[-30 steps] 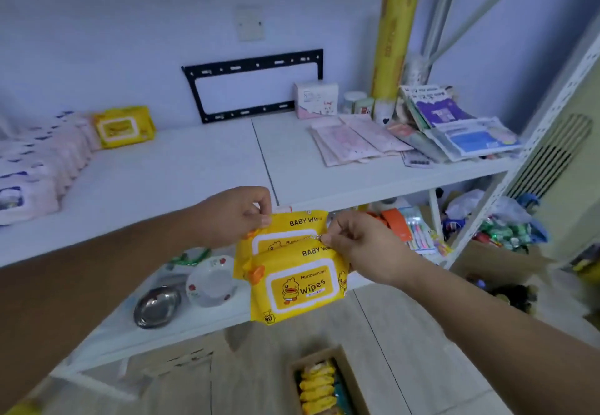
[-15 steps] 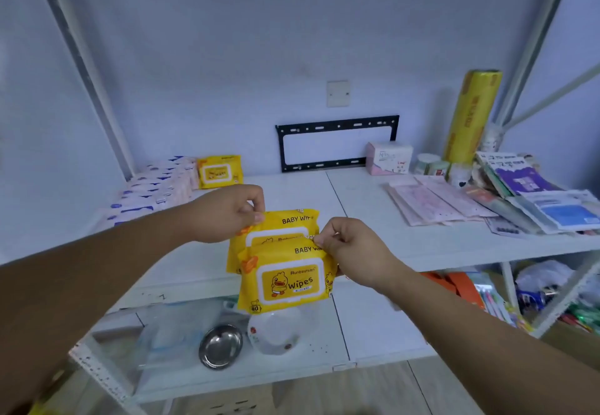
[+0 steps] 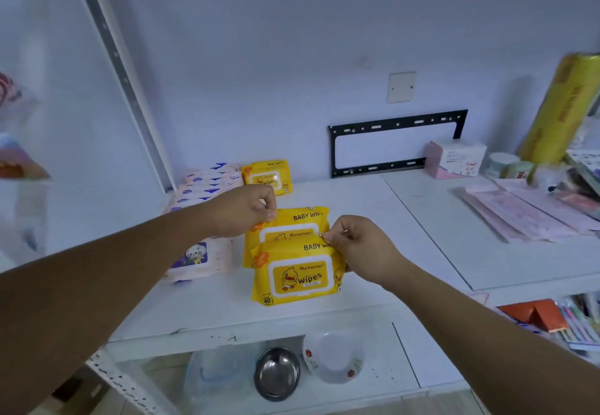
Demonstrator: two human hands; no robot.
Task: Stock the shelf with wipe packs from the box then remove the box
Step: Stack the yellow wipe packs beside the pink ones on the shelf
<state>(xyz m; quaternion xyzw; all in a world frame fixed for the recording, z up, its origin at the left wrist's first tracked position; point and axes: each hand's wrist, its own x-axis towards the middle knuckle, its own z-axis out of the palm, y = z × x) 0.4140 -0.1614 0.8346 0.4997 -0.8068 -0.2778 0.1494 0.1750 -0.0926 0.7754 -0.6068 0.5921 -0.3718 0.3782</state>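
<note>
Left hand (image 3: 242,212) grip: fingertips pinch top seam of rear wipe pack (image 3: 292,221). Right hand (image 3: 360,249) grip: pinches top seam of front wipe pack (image 3: 295,276). Seam hold keeps packs upright, overlapped, above shelf (image 3: 389,220) front, likely for standing placement. Stocked yellow pack (image 3: 268,176) at 11 o'clock, by wall. No box in view.

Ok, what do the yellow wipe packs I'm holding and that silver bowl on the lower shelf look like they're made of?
The yellow wipe packs look like soft, glossy plastic film: their tops bend where the left hand and right hand pinch them. The silver bowl looks like polished metal, probably stainless steel, judging by its mirror-like reflections.
</note>
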